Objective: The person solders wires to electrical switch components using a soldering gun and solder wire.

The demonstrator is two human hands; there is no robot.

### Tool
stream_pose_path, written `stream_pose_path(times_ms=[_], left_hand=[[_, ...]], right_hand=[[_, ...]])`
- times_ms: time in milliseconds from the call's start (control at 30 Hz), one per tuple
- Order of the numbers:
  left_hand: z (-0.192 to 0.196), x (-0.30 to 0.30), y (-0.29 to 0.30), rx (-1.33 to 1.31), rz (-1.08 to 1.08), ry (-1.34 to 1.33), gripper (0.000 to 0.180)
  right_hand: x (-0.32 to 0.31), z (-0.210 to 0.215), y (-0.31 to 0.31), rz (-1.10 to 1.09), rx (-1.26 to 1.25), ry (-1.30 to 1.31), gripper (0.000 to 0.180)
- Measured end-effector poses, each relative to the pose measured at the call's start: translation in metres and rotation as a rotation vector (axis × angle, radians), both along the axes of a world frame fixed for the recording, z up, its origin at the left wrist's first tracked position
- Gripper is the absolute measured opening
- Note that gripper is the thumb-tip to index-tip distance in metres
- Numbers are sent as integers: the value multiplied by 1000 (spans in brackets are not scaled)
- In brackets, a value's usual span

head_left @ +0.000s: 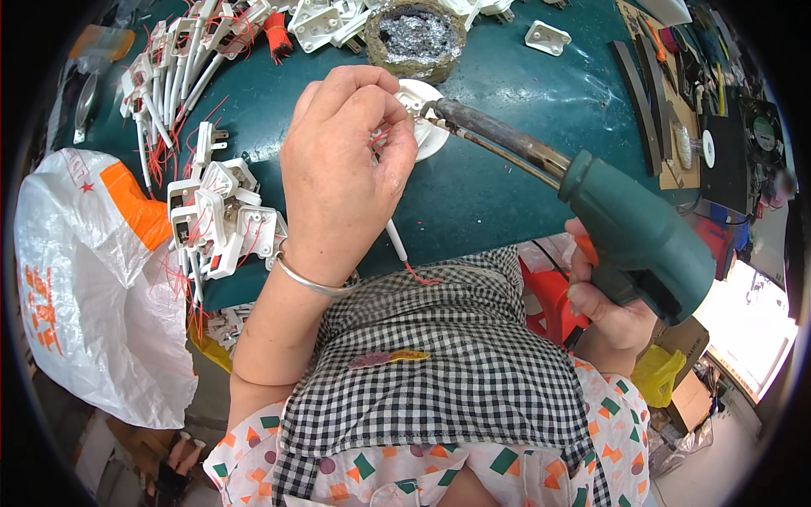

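My left hand (346,152), a metal bangle at its wrist, is closed in a pinch above a round white plastic piece (432,142). Thin red wire (379,137) shows inside the curl of its fingers; the fingertips hide part of the piece. A white stick (396,242) with red wire ends (422,277) sticks out below this hand. Wrapped round the handle of a green soldering gun (634,224) is my right hand (604,308), by its orange trigger. The gun's dark tip (429,110) reaches the white piece beside my left fingertips; whether they touch, I cannot tell.
Just beyond stands a round pot of silvery metal (418,38). White plug housings (224,211) with red wires are heaped left, near a white plastic bag (101,296). Several wired white sticks (182,63) lie far left. Dark metal bars (638,110) and tools line the right.
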State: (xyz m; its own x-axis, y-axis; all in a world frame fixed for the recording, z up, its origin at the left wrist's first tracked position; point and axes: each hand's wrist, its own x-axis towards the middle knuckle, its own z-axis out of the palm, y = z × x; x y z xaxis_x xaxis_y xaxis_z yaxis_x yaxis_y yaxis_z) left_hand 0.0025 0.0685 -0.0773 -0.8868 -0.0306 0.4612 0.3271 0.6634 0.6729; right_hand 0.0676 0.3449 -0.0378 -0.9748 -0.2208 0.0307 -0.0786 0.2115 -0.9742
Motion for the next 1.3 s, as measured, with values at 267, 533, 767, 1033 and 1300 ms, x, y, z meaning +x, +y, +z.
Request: stream_pose_path(times_ms=[267,533,767,1033,1300], left_hand=[[1,0,0,7,-4,4,12],[-2,0,-1,-10,2,16,13],[1,-1,-1,-20,5,29,13],[7,1,-1,-62,5,-79,6],[10,2,3,-102,-1,-66,7]], right_hand=[[-9,11,-16,-168,-420,-80,79],[-21,11,-14,-125,-427,-102,85],[-51,-2,-16,-150,-319,181,81],[-140,-49,-7,-330,1,512,39],[-206,-72,-23,-534,736,840,69]])
